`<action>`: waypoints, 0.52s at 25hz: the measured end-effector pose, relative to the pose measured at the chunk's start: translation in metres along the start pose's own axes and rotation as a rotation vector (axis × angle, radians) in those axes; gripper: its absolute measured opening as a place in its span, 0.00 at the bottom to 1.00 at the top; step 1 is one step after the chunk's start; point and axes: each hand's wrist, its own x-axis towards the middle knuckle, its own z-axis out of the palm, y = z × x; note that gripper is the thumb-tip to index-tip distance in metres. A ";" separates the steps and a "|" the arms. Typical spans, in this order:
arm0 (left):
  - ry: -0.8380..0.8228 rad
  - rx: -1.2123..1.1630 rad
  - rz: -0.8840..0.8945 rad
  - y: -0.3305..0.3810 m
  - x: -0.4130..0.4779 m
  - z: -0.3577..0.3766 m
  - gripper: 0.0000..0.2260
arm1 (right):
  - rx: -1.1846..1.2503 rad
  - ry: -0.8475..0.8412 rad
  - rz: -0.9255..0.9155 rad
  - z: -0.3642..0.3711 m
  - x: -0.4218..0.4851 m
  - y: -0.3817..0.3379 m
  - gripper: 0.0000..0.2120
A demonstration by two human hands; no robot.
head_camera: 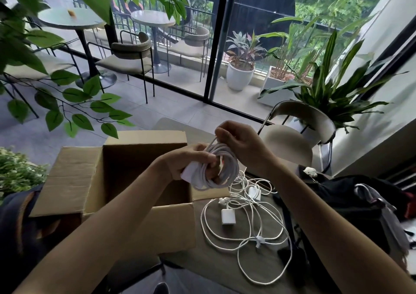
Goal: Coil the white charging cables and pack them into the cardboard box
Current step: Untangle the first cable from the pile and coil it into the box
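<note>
Glass doors onto a terrace of café tables and potted plants fill the background, and nearer the camera a grey-green table (pixel 216 262) carries the work. At the centre, the left hand (pixel 191 162) has its fingers (pixel 210 158) curled through and round a coiled cable (pixel 222 174), clamping the loops and a white charger block (pixel 188 175) against the palm. The right hand (pixel 239 146) pinches the free tail of that cable between its fingertips, just above the bundle. The coil is in the air, over the right-hand edge of the open cardboard box (pixel 135 156), whose flaps are folded out; its floor is in shadow, so I cannot tell what lies in it. The step looks like finishing the coil. To do it well, the left grip should stay firm so the loops do not spring apart, while the right hand winds the tail snugly across the bundle and tucks the end under a turn, without kinking it. Beside the box, loose cables (pixel 245 233) sprawl tangled on the table with two more chargers (pixel 226 216) among them, waiting for their turn. A chair (pixel 290 145) and a black bag (pixel 349 203) stand further right.
</note>
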 end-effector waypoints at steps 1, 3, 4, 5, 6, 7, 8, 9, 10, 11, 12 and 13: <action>0.103 0.019 -0.013 -0.002 0.000 -0.001 0.06 | -0.050 0.054 -0.005 -0.001 0.002 0.002 0.06; 0.284 0.049 -0.023 -0.006 0.000 -0.001 0.05 | -0.166 0.126 -0.022 -0.004 0.005 0.006 0.06; 0.341 0.049 -0.021 -0.009 0.002 0.000 0.06 | -0.196 0.150 -0.024 -0.006 0.005 0.008 0.06; 0.369 0.039 -0.015 -0.012 0.003 0.001 0.06 | -0.205 0.175 -0.021 -0.008 0.004 0.010 0.06; 0.370 0.016 0.004 -0.016 0.005 0.003 0.06 | -0.209 0.206 -0.016 -0.009 0.003 0.013 0.06; 0.360 -0.025 0.032 -0.021 0.006 0.005 0.07 | -0.208 0.245 -0.008 -0.008 0.002 0.015 0.08; 0.357 -0.072 0.055 -0.026 0.007 0.006 0.12 | -0.207 0.290 0.003 -0.007 0.001 0.016 0.10; 0.366 -0.103 0.065 -0.029 0.007 0.006 0.17 | -0.214 0.342 0.016 -0.005 0.000 0.017 0.10; 0.381 -0.112 0.069 -0.032 0.007 0.006 0.20 | -0.227 0.394 0.032 -0.002 -0.002 0.018 0.11; 0.381 -0.111 0.078 -0.033 0.006 0.006 0.20 | -0.239 0.437 0.047 -0.001 -0.003 0.019 0.11; 0.366 -0.107 0.095 -0.036 0.006 0.005 0.17 | -0.237 0.469 0.058 0.001 -0.004 0.019 0.11; 0.360 -0.105 0.109 -0.038 0.007 0.005 0.13 | -0.218 0.492 0.061 0.001 -0.005 0.019 0.11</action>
